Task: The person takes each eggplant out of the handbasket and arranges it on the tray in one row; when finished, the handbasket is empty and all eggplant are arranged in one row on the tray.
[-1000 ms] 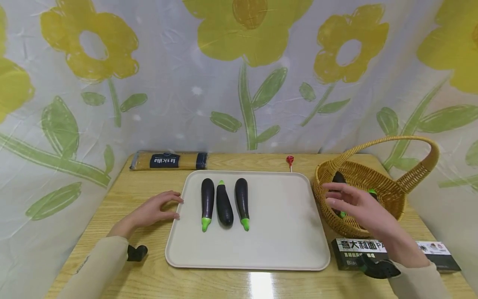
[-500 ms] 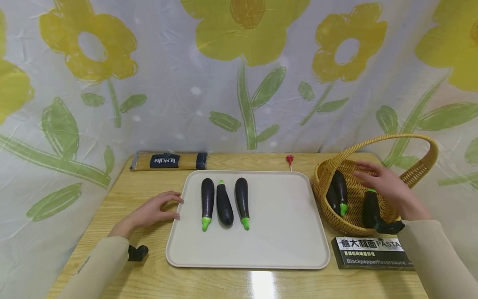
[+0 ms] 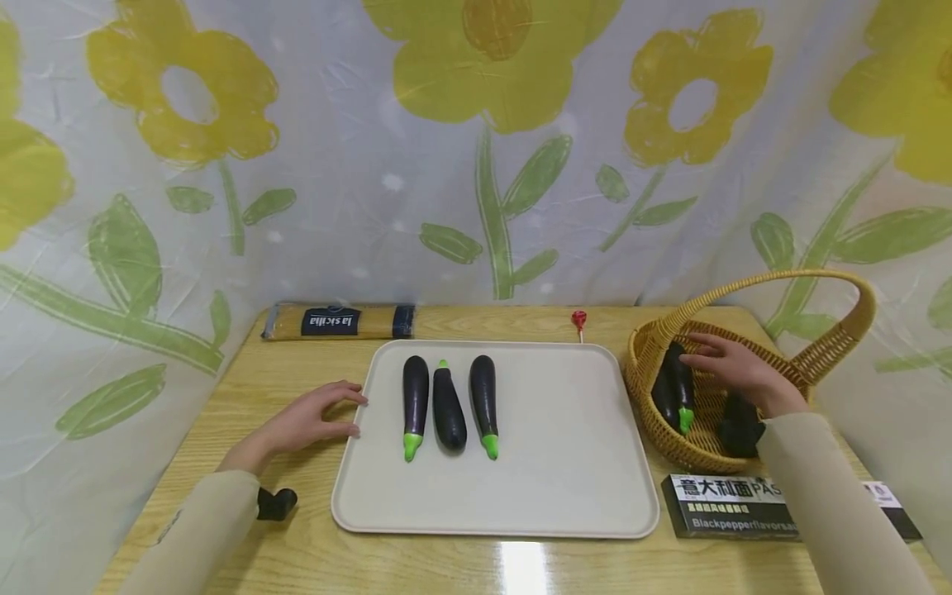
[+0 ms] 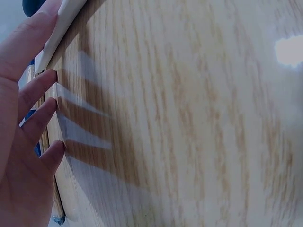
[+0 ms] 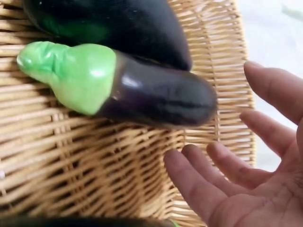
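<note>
My right hand [image 3: 732, 370] is inside the wicker basket [image 3: 647, 413], fingers spread and holding nothing. Just left of its fingertips lies a dark eggplant with a green cap [image 3: 680, 388]. The right wrist view shows this eggplant [image 5: 161, 94] close before the fingers, with another dark eggplant [image 5: 128, 28] against it. A further dark shape in the basket is partly covered by my right wrist. My left hand [image 3: 312, 417] has its fingertips at the left rim of the white tray [image 3: 565, 487]. Three eggplants, the middle one [image 3: 449, 413] turned the other way, lie side by side on the tray.
A packet of spaghetti [image 3: 338, 321] lies behind the tray at the left. A red lollipop [image 3: 579, 321] is at the back. In front of the basket is a black pasta box [image 3: 729, 508], partly behind my right sleeve. The basket's tall handle [image 3: 766, 277] arches over it.
My right hand went from above the basket's left side over to its right, then came back left and lower, close to the eggplants inside. The left hand stayed at the tray.
</note>
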{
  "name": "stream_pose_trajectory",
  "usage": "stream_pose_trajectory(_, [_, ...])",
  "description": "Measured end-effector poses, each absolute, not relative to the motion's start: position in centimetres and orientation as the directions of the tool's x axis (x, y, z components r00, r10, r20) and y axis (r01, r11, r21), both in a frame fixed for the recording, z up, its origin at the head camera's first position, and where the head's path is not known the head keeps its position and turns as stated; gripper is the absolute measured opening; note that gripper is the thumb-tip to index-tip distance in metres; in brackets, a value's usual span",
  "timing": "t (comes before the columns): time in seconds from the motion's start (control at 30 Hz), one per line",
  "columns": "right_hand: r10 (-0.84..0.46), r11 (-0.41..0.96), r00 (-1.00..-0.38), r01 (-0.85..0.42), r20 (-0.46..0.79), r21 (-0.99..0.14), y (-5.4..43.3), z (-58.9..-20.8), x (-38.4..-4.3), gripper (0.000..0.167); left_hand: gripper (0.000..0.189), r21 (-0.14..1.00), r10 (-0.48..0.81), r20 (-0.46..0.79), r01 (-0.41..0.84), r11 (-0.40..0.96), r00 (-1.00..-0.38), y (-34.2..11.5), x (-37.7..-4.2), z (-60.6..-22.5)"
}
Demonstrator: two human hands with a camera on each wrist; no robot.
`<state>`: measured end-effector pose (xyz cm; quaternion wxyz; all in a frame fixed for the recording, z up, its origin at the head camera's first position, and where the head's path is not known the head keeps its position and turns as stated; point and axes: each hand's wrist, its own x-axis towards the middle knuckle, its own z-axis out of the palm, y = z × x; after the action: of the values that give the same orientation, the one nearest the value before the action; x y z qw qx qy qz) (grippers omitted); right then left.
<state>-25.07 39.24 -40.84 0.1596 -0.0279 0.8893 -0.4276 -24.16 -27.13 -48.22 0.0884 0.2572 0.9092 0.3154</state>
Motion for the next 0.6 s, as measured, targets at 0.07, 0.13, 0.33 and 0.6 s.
stream_pose_trajectory(0.07, [-0.188,0.631,-0.944,0.095,-0.270,-0.770,38.9,-41.1,-25.2,0.075,0.044,0.619,0.524,0.002,0.412,0.669,-0.852,-27.1,-24.1,-48.2])
stream_pose_trajectory(0.13, [-0.191,0.623,-0.941,0.104,-0.280,-0.775,38.6,-41.5,-25.4,0.074,0.043,0.620,0.523,0.002,0.411,0.668,-0.852,-27.1,-24.1,-48.2])
stream_pose_trajectory(0.33, [-0.212,0.577,-0.923,0.147,-0.321,-0.803,38.1,-42.0,-25.8,0.073,0.044,0.628,0.530,0.005,0.416,0.658,-0.848,-27.1,-24.1,-48.2])
stream_pose_trajectory(0.6, [-0.186,0.594,-0.929,0.154,-0.321,-0.790,37.9,-42.1,-25.7,0.065,0.044,0.632,0.539,0.017,0.427,0.647,-0.842,-27.1,-24.1,-48.2])
